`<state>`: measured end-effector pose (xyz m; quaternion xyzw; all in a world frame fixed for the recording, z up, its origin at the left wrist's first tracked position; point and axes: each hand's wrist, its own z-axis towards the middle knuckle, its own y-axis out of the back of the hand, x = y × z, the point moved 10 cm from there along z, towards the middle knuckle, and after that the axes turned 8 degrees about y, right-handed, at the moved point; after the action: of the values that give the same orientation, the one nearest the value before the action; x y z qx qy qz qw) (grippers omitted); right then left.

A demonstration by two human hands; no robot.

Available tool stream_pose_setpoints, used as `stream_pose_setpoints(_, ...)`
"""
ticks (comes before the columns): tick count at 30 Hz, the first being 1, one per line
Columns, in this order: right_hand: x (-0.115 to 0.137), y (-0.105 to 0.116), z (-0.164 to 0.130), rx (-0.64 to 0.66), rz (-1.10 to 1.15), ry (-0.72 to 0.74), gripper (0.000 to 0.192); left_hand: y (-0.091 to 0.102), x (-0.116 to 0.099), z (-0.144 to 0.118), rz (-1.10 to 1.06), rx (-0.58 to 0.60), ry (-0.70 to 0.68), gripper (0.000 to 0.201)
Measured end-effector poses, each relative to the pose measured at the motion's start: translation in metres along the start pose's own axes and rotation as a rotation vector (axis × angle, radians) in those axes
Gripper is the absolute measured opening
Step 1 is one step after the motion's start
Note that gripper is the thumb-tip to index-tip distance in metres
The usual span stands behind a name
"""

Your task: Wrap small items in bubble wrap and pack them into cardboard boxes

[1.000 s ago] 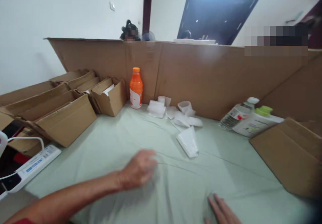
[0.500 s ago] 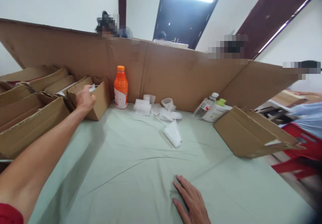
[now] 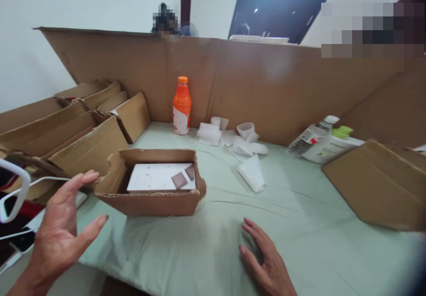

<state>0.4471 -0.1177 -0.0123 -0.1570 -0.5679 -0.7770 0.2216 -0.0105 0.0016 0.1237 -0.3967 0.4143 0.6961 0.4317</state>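
Note:
A small open-topped cardboard box (image 3: 159, 203) stands on the green cloth in front of me. Inside it lies a white box (image 3: 149, 177) with brown squares printed on one end. My left hand (image 3: 63, 229) is just left of the cardboard box, fingers spread and holding nothing; whether a fingertip touches the box's left corner I cannot tell. Over the cloth to the right, my right hand (image 3: 266, 260) has its fingers loosely apart, with nothing in it.
Several cardboard boxes (image 3: 86, 145) crowd the left side. An orange bottle (image 3: 182, 107), crumpled white wrapping (image 3: 251, 174), a clear bottle (image 3: 311, 136), a white bottle with a green cap (image 3: 333, 147) and another carton (image 3: 376, 189) line a cardboard wall (image 3: 266, 87). White cables (image 3: 15, 189) hang at far left.
The small cardboard box has come from the back-left row to the near middle of the cloth. My left hand has let go of it and drawn back left. The view has shifted left.

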Motion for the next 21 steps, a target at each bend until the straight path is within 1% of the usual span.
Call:
stream_pose_setpoints(1,0.007,-0.006,0.009,0.027,0.058,0.014,0.044,0.003,0.006,-0.007,-0.031,-0.022,-0.001,0.091)
stream_pose_setpoints(2,0.016,-0.013,0.018,0.056,0.116,0.038,0.047,0.002,0.016,-0.012,-0.036,-0.023,0.013,0.094)
stream_pose_setpoints(3,0.026,-0.022,0.027,0.088,0.172,0.065,0.050,-0.003,0.029,-0.015,-0.030,-0.008,0.051,0.096)
stream_pose_setpoints(4,0.036,-0.031,0.034,0.120,0.223,0.091,0.054,-0.008,0.045,-0.018,-0.036,0.004,0.124,0.096)
stream_pose_setpoints(6,0.059,-0.049,0.047,0.183,0.310,0.141,0.063,-0.024,0.077,-0.023,-0.073,0.063,0.293,0.093)
stream_pose_setpoints(8,0.081,-0.065,0.057,0.238,0.373,0.181,0.071,-0.044,0.099,-0.030,-0.101,0.131,0.438,0.090)
stream_pose_setpoints(10,0.096,-0.072,0.067,0.252,0.416,0.186,0.076,-0.061,0.110,-0.036,-0.091,0.165,0.528,0.087)
stream_pose_setpoints(11,0.099,-0.071,0.072,0.243,0.434,0.175,0.076,-0.068,0.111,-0.037,-0.080,0.169,0.541,0.086)
stream_pose_setpoints(13,0.097,-0.063,0.083,0.193,0.461,0.141,0.073,-0.087,0.108,-0.035,-0.079,0.192,0.513,0.084)
stream_pose_setpoints(15,0.085,-0.049,0.095,0.126,0.471,0.099,0.072,-0.114,0.101,-0.027,-0.097,0.241,0.466,0.080)
stream_pose_setpoints(18,0.052,-0.027,0.114,0.029,0.450,0.014,0.070,-0.167,0.090,-0.009,-0.109,0.298,0.423,0.072)
stream_pose_setpoints(20,0.029,-0.015,0.126,0.000,0.426,-0.018,0.068,-0.203,0.083,0.005,-0.114,0.322,0.393,0.063)
stream_pose_setpoints(21,0.020,-0.009,0.132,-0.006,0.405,-0.012,0.068,-0.219,0.080,0.011,-0.120,0.324,0.372,0.059)
